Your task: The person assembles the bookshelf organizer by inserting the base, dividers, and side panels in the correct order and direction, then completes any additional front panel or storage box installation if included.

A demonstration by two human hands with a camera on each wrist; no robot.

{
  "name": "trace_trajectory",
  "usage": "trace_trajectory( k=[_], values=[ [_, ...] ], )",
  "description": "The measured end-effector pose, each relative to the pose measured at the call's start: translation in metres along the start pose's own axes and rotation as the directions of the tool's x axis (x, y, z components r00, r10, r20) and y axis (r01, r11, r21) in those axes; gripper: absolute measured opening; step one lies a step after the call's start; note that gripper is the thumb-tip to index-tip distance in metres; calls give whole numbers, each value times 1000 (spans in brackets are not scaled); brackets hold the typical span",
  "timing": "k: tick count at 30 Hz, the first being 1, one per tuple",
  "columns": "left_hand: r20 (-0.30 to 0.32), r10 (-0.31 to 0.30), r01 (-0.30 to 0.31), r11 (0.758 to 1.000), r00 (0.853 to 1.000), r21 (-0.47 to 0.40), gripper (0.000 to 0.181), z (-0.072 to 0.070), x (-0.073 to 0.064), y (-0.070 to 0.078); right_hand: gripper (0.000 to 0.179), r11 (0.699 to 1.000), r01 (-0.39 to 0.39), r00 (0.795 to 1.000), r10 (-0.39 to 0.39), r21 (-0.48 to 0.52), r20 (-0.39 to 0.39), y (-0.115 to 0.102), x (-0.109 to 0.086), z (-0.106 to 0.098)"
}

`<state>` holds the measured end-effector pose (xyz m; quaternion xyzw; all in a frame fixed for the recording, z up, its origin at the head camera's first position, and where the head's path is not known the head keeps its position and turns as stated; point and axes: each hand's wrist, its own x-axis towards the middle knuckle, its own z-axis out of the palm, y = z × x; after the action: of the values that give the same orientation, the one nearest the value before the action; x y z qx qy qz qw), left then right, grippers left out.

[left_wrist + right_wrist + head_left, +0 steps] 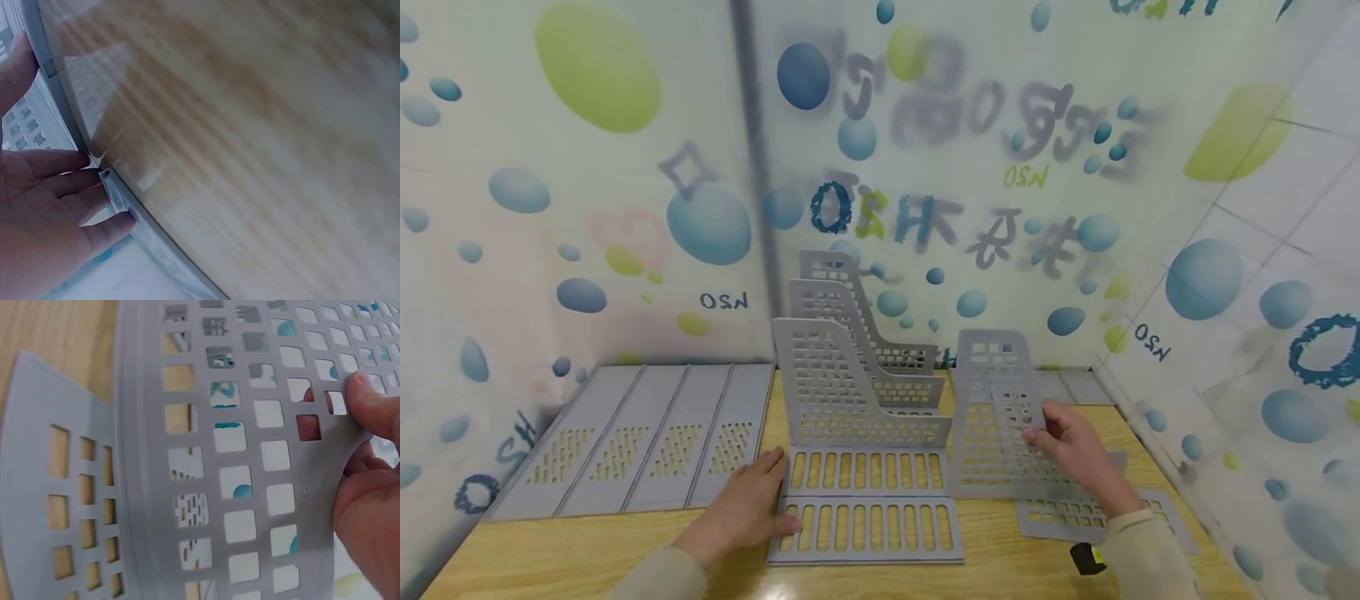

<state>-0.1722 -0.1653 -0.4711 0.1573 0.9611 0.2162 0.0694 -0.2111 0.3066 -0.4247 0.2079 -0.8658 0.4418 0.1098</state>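
Note:
A grey plastic file rack stands on the table, with slotted base panels (867,498) at the front and several upright perforated dividers (827,367) behind them. My left hand (747,504) lies at the base's left edge. In the left wrist view, its extended fingers (69,181) touch the edges of grey panels, the thumb apart from them. On the right, my right hand (1071,446) pinches the edge of a loose perforated side panel (992,398), held upright beside the rack. Its thumb (372,403) presses the panel's near face; the other fingers are partly hidden behind it.
Joined grey panels (613,417) with slanted slots lie flat at the left. Another perforated panel (1037,527) lies under the right forearm, close to a small black item (1086,558) with a yellow patch. Behind the table hangs a patterned curtain (865,167).

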Motion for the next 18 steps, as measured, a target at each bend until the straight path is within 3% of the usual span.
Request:
trace_trajectory(
  k=[3,9,15,18],
  values=[
    [1,7,-7,1000,1000,-12,101,-1,0,0,18,999,-23,1000,23,27,2,0,-4,2],
    [4,46,-46,998,999,-30,104,-1,-2,-3,25,1000,4,1000,-4,24,5,0,-12,-2],
    [89,64,-62,998,994,-26,128,-6,-13,-11,4,999,32,993,-31,-2,116,2,-20,-8],
    [123,81,-80,997,989,-20,137,-9,-15,-12,19,997,75,986,-73,-10,148,3,-22,-4]
  ],
)
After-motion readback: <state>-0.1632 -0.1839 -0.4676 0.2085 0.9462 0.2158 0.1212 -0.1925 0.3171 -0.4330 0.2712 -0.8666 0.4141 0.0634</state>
